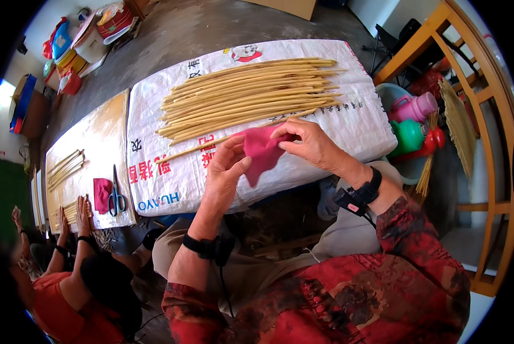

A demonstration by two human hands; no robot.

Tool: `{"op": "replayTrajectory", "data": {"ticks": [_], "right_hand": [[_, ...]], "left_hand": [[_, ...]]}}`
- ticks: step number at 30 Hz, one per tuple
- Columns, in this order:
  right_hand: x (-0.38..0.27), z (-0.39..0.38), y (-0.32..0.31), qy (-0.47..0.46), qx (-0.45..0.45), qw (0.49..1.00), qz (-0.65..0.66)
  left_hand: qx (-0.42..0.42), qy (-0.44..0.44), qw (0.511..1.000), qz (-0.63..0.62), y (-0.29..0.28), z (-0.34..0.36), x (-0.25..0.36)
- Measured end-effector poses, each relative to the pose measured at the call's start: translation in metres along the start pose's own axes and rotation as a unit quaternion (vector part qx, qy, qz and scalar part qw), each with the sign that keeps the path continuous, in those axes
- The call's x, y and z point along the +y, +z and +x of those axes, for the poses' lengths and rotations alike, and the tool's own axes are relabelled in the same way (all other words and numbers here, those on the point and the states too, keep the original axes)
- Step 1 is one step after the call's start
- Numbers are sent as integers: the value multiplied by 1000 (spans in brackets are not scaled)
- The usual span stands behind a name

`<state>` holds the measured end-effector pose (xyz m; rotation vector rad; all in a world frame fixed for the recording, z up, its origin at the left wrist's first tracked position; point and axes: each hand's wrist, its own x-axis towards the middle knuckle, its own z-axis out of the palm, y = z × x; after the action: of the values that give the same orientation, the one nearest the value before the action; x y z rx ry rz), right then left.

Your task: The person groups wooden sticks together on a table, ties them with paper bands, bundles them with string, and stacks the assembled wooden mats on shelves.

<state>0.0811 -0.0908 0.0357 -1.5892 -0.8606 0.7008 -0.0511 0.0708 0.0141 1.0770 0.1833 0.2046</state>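
A pink-red cloth [262, 156] hangs between my two hands above the near side of the table. My left hand [223, 172] pinches its left side between thumb and fingers. Its upper right corner is gripped by my right hand [313, 144], fingers bent over the fabric. One long pale stalk [187, 151] runs slantwise behind the cloth; whether the cloth touches it I cannot tell. Just beyond, many straw-coloured stalks [245, 94] lie side by side in a flat row. Under them a white printed woven sack [151, 109] covers the table.
At left, another person's hands [73, 215] rest on short stalks at an adjoining table [110, 120], near dark-handled scissors [116, 200] and a pink cloth [102, 195]. A wooden frame [486, 114] stands at right, beside pink [414, 109] and green [409, 136] vessels in a basin.
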Motion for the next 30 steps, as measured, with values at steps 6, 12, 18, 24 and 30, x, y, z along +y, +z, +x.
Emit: {"op": "replayTrajectory", "data": {"ticks": [6, 12, 18, 24, 30], "right_hand": [[-17, 3, -2, -115, 61, 976, -175], [-21, 0, -2, -147, 58, 969, -190], [-16, 2, -7, -155, 74, 973, -155], [-14, 2, -6, -105, 59, 988, -98], [-5, 2, -14, -70, 79, 984, -141]], "left_hand": [[57, -70, 986, -141, -19, -3, -14], [28, -201, 967, -153, -4, -3, -17], [14, -228, 966, -120, 1, -6, -27], [20, -131, 983, -130, 3, 1, -27], [31, -47, 998, -4, -1, -1, -21]]}}
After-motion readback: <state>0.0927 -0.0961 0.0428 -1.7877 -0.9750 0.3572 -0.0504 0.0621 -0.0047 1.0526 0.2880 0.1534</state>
